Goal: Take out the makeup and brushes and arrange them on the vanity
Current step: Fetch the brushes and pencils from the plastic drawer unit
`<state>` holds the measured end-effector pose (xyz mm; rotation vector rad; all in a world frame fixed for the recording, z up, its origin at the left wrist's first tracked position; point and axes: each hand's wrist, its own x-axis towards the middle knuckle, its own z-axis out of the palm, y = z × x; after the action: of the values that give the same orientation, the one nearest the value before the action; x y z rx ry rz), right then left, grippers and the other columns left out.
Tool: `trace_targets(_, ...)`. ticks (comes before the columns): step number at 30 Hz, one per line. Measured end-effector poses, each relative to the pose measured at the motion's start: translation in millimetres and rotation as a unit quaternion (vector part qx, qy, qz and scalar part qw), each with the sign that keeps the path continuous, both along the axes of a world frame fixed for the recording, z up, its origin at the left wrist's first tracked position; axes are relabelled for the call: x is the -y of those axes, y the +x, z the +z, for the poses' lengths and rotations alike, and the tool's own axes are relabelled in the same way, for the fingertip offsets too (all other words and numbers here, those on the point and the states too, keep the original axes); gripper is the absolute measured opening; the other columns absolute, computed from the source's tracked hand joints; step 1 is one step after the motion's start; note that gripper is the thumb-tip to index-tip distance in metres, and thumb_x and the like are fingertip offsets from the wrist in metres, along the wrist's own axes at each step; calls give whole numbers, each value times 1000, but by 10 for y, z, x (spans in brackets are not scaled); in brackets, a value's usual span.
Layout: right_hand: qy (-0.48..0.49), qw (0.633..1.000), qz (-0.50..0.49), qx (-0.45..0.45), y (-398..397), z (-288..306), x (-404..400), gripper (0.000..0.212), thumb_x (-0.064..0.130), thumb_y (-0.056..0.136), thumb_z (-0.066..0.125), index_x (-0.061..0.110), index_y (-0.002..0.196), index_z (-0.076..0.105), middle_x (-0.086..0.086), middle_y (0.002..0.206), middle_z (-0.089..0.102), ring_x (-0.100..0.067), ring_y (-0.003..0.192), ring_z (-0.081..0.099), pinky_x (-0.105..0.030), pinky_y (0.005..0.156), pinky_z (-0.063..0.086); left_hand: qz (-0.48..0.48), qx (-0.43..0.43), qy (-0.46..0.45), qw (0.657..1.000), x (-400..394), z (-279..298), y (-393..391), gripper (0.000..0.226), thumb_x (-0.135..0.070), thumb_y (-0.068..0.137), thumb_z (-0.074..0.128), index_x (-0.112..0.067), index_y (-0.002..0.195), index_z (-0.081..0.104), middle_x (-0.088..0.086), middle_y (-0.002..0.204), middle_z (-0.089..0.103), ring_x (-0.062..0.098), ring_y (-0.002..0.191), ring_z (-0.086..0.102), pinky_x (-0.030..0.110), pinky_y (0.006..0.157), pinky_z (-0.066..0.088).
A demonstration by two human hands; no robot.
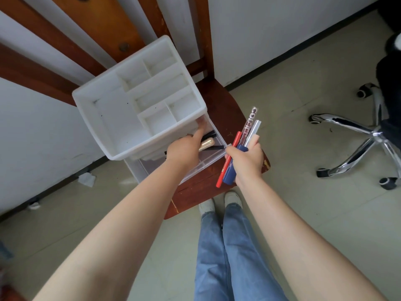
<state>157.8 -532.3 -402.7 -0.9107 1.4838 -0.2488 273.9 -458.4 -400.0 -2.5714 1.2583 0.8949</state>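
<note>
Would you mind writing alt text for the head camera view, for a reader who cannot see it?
A person's left hand reaches into the open clear drawer of a white organizer on a wooden chair, among a gold tube and black sticks. The right hand holds a bundle of pencils and tubes.

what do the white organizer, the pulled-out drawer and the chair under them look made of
Organizer: opaque white plastic, matte, with moulded dividers. Drawer: clear plastic, since items show through its walls. Chair: reddish-brown wood, glossy varnish, chipped at the seat's front edge.
</note>
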Motion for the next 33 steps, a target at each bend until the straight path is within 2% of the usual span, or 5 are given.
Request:
trace_targets(5,11,1000,0,9,-8,27,24,40,6,73,68,16,103,45,-4,99,58,-20,85,62,-34,72,52,12,-21,-32,999,-345,50,-64,31,-12,85,51,-8,115,44,15,102,58,34,84,55,32,57,34)
trace_targets(13,25,1000,3,17,-37,39,28,40,7,73,69,20,100,43,2,90,55,-15,77,59,-26,59,49,124,20,-150,981,-195,60,-134,31,-23,85,56,-2,109,52,17,112,50,34,76,54,31,55,32)
trace_targets(20,37,999,21,20,-53,44,54,40,6,73,69,23,96,41,7,83,52,-12,74,58,-34,71,52,173,-117,-117,971,-151,31,-99,45,-28,82,60,-17,122,43,2,95,58,21,76,51,27,61,35)
trace_targets(27,30,998,49,9,-58,51,80,44,7,73,70,22,100,39,7,82,51,-10,71,56,-25,56,48,315,-43,-83,945,77,-4,-203,43,-27,78,64,-8,107,38,8,93,58,26,73,52,32,57,37)
trace_targets(33,43,999,18,21,-118,39,20,35,3,70,68,22,90,47,-8,96,61,-23,81,64,-35,70,54,244,-47,-57,967,-204,125,-147,23,-27,73,62,-13,88,50,4,81,51,21,66,47,25,49,31)
